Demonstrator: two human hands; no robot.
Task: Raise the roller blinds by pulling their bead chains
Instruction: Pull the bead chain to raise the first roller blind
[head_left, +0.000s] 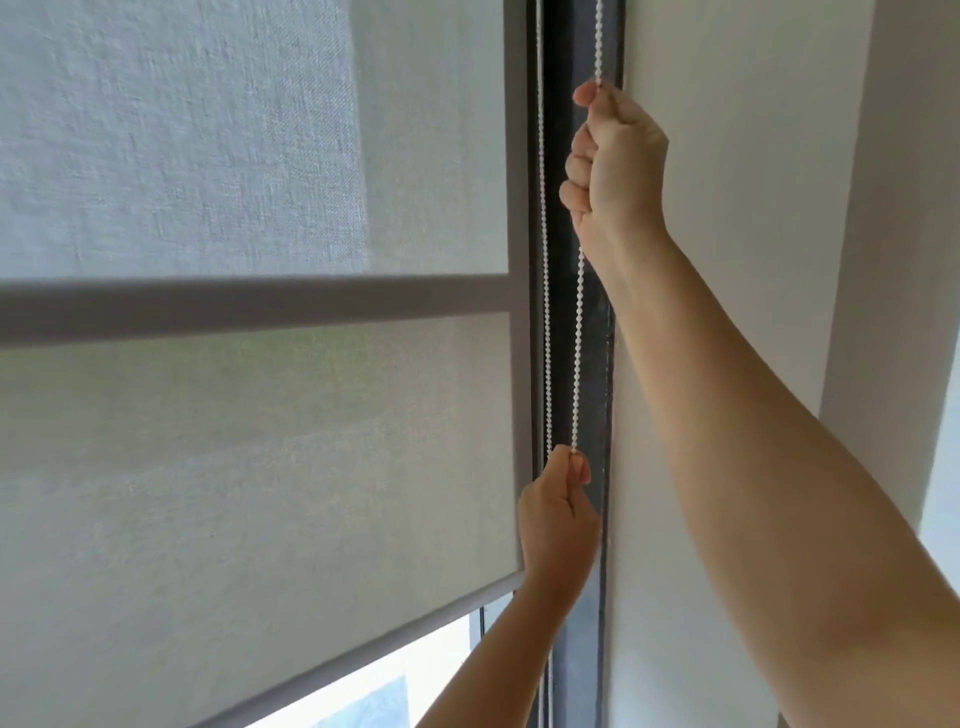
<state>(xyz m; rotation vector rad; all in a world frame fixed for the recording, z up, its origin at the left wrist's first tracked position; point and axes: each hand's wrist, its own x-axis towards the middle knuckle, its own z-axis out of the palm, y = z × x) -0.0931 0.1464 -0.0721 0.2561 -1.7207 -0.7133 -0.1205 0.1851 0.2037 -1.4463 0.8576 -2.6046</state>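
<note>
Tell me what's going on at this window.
A person is working the bead chain of a roller blind with both hands. The right hand grips the strand nearest the wall high up, and the left hand pinches the same strand lower down. The other strand hangs free beside it. The blind covers most of the window; its bottom bar sits low, with a strip of bare glass beneath.

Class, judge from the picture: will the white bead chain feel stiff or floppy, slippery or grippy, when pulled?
Probably floppy: the bead chain looks straight only because the right hand and the left hand pull it. Likely grippy: its beads give a pinch something to catch. Probably light, being thin.
</note>
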